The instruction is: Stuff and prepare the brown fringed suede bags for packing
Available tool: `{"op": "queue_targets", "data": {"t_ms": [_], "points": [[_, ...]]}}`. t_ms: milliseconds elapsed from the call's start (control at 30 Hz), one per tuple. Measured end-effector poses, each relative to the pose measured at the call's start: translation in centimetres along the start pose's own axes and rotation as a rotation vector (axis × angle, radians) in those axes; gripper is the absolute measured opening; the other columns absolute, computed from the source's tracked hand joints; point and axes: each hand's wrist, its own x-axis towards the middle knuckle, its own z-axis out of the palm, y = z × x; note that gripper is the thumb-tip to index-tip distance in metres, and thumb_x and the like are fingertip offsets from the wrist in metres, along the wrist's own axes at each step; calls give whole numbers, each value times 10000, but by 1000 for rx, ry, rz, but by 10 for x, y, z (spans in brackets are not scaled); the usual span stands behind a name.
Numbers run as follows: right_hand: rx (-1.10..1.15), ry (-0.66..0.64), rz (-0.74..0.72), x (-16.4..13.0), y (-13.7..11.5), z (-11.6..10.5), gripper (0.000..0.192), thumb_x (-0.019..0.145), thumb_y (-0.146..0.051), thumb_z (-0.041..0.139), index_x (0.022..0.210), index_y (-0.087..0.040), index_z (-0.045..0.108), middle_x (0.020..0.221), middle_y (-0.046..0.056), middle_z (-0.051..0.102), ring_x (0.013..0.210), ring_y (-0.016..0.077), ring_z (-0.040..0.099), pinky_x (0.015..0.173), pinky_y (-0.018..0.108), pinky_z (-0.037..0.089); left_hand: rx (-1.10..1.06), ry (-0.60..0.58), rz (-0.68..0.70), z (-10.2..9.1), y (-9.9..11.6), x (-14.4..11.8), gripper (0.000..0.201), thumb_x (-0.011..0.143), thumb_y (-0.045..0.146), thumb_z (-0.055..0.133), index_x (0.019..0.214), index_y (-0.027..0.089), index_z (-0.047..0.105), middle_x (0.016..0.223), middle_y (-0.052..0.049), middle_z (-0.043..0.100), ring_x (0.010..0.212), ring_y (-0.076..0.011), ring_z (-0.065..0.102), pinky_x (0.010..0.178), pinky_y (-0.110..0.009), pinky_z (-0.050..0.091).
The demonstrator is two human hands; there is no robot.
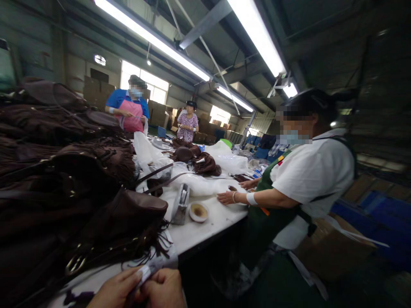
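Low in the head view, my left hand (114,288) and my right hand (165,290) are side by side with fingers pinched. Between them is a thin, crumpled whitish sheet (146,272), plastic or paper; I cannot tell which. Both hands grip it near the table's front edge. Just beyond them, dark brown leather bags (138,209) with fringes and gold-coloured buckles are heaped high on the left. A small dark item (78,298) lies left of my left hand, partly cut off by the frame.
A shallow dish (198,212) with a brown stain stands on the white table (192,235), beside a clear box (180,203). To the right, a co-worker in a green apron (272,184) rests both hands on white wrapping (205,186). Two more people stand farther back.
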Motion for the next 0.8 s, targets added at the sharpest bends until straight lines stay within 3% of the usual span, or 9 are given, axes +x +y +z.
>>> {"op": "queue_targets", "data": {"t_ms": [100,167,267,400,500,600,633,700,800], "points": [[-135,-8,17,-1,-6,-7,190,654,-249,597,479,-188,636,400,-32,493,334,95,385,364,225,245,-64,67,-50,16,19,-20,257,671,467,751,699,222,680,713,-37,686,667,-227,600,633,-325,472],[-303,40,-144,-1,-4,-13,194,688,-238,599,501,-190,625,434,-45,493,418,92,421,434,218,279,-133,170,-71,25,27,-27,203,632,358,764,690,193,661,704,-26,665,637,-179,572,605,-281,433],[-601,91,-333,0,-1,-23,282,745,-290,646,489,-195,579,486,-36,515,521,109,452,524,239,313,-248,215,-188,29,30,-27,145,630,288,693,692,174,627,573,21,564,530,-122,507,548,-246,383],[-732,100,-516,-7,-9,-43,270,833,-376,662,633,-197,644,566,-13,590,553,134,519,572,260,376,-305,230,-301,23,33,-25,123,611,279,613,673,179,579,529,39,507,606,-178,623,560,-260,421],[-793,99,-866,-14,-22,-53,185,912,-277,572,964,-176,718,849,71,709,786,195,636,758,311,477,-304,191,-327,22,38,-25,158,608,291,594,718,176,587,536,43,516,664,-206,668,596,-275,458],[-1032,20,-1134,-13,-29,-49,367,890,-191,579,1251,-195,646,1252,142,658,1138,293,589,968,436,435,-240,146,-313,26,39,-25,177,628,329,616,719,181,579,523,48,514,583,-181,621,540,-260,418],[-1108,-16,-1157,-11,-28,-45,366,880,-184,590,1241,-198,647,1251,139,660,1145,306,584,970,452,426,-205,143,-302,28,39,-25,180,635,340,631,706,186,570,516,52,513,546,-164,589,517,-250,391],[-1196,-65,-1137,-5,-25,-38,223,878,-180,588,1079,-174,685,1050,117,714,1002,287,627,896,429,446,-128,143,-279,30,38,-26,190,645,345,664,680,190,558,519,48,535,513,-141,550,489,-232,347],[-1174,-11,-1054,5,-16,-35,148,889,-159,527,888,-158,675,809,90,697,773,240,633,768,371,462,-30,142,-233,24,43,-26,220,661,343,703,802,186,641,639,-3,665,600,-178,625,497,-230,359]]}}
